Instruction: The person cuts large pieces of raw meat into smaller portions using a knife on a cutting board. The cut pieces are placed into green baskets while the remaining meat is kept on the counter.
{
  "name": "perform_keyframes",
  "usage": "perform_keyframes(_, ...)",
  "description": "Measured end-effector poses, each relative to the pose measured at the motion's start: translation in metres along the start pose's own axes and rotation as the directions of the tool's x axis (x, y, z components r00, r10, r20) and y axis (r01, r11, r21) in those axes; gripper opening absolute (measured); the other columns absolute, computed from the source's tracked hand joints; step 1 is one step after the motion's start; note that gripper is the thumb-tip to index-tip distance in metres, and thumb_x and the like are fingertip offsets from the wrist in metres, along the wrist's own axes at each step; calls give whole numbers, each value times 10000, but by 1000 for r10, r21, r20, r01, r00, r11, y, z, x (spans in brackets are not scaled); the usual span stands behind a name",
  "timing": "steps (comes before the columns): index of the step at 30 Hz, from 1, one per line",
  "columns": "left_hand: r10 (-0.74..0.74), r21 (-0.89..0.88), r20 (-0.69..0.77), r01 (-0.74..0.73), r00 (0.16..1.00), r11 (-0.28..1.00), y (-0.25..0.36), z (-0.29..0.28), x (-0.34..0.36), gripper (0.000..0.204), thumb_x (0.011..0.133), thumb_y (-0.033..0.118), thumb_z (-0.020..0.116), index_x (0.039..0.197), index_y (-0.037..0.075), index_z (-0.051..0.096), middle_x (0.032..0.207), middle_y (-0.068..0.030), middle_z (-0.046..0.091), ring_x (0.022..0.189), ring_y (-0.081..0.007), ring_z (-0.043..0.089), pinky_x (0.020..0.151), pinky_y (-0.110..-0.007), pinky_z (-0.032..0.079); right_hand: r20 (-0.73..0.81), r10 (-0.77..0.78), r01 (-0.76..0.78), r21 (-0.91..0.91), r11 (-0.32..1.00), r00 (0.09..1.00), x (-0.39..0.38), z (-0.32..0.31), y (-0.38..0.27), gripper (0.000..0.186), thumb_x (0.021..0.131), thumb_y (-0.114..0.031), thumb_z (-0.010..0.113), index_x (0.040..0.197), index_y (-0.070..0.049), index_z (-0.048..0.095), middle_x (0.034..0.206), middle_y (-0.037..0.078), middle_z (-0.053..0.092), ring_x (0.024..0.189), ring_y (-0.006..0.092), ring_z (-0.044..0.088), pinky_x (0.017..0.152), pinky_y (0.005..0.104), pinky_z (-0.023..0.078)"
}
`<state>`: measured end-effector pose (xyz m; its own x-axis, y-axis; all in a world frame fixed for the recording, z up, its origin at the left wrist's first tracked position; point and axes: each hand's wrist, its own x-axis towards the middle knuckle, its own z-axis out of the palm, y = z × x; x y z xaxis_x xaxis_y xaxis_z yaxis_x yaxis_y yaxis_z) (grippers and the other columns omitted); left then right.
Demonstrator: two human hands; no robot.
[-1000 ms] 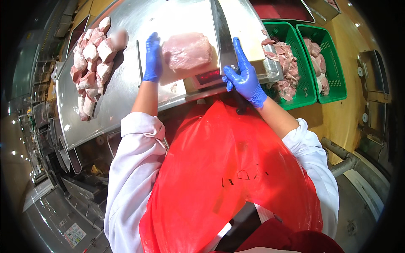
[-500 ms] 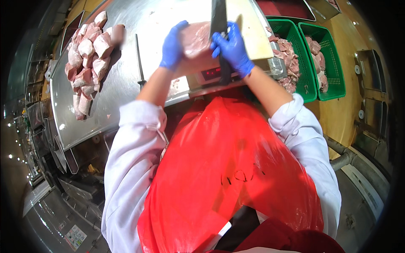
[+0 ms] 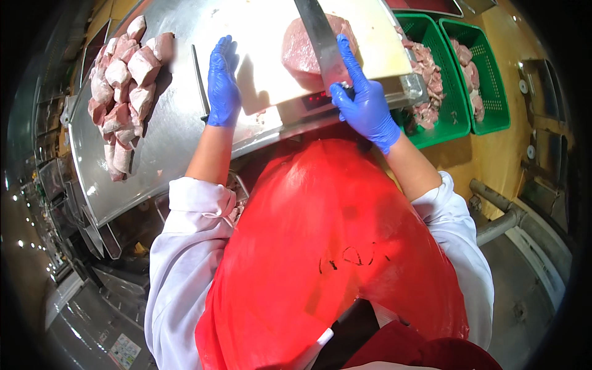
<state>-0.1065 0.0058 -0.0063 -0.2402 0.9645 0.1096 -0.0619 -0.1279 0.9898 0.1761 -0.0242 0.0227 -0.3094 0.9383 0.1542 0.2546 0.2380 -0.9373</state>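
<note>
My left hand point(image 3: 223, 83), in a blue glove, has its fingers stretched out and holds nothing, at the left side of the cream cutting board point(image 3: 265, 74). Just left of it lies a thin dark sharpening steel point(image 3: 198, 77). My right hand point(image 3: 364, 105), also gloved, grips a broad knife point(image 3: 316, 38) by its handle, index finger along it. The blade crosses over a block of pale pink meat point(image 3: 296, 49) on the board; whether it touches is unclear. A red display point(image 3: 316, 100) shows below the board's front edge.
A pile of meat chunks point(image 3: 126, 77) lies on the steel table point(image 3: 98, 191) at the left. Two green perforated crates point(image 3: 455, 105) with meat stand on the right, over a yellow surface point(image 3: 512, 166). A metal rail point(image 3: 496, 228) runs at lower right.
The meat block has moved right and away from me. My left hand has let go of it and moved left. My right hand and the knife have shifted right.
</note>
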Motion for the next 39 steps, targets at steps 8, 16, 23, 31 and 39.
perform_keyframes(8, 61, 34, 113, -66, 992, 997, 3, -23, 24, 535, 1079, 374, 316, 1407, -27, 451, 1421, -184, 523, 1294, -324, 515, 1096, -451, 377, -106, 94, -97, -29, 995, 990, -34, 24, 17, 766, 905, -48, 585, 1587, -185, 266, 710, 214, 617, 527, 310, 579, 577, 383, 486)
perform_keyframes(16, 310, 100, 151, -326, 939, 940, 19, -1, 19, 263, 1012, 136, 537, 1214, -21, 596, 1023, -102, 636, 921, -161, 601, 866, -299, 477, 179, 238, -213, -147, 966, 955, -195, 15, 21, 752, 906, -22, 557, 1589, -161, 274, 627, 164, 554, 469, 237, 511, 529, 349, 450)
perform_keyframes(23, 457, 627, 630, -759, 628, 178, 29, 74, -22, 226, 758, 249, 803, 842, 100, 655, 741, -85, 667, 649, -239, 673, 595, -342, 535, -251, 376, -355, 127, 926, 892, -172, 3, -10, 810, 906, 7, 550, 1612, -188, 204, 618, -1, 562, 493, 56, 479, 494, 242, 461)
perform_keyframes(31, 255, 491, 291, -373, 922, 787, 20, 62, -23, 107, 828, 101, 724, 847, -3, 707, 727, -55, 700, 651, -78, 631, 642, -249, 529, -285, 165, -119, 173, 978, 944, -32, 55, -10, 781, 926, -52, 561, 1600, -260, 228, 681, 52, 649, 509, 97, 579, 539, 291, 552)
perform_keyframes(39, 76, 105, 179, -96, 981, 990, -5, 36, -34, 70, 900, 57, 704, 921, -8, 689, 789, -38, 666, 668, -96, 588, 620, -243, 487, -74, 178, -187, -146, 971, 981, -80, 82, -12, 792, 915, -90, 533, 1606, -202, 163, 649, 222, 600, 581, 404, 614, 575, 482, 496)
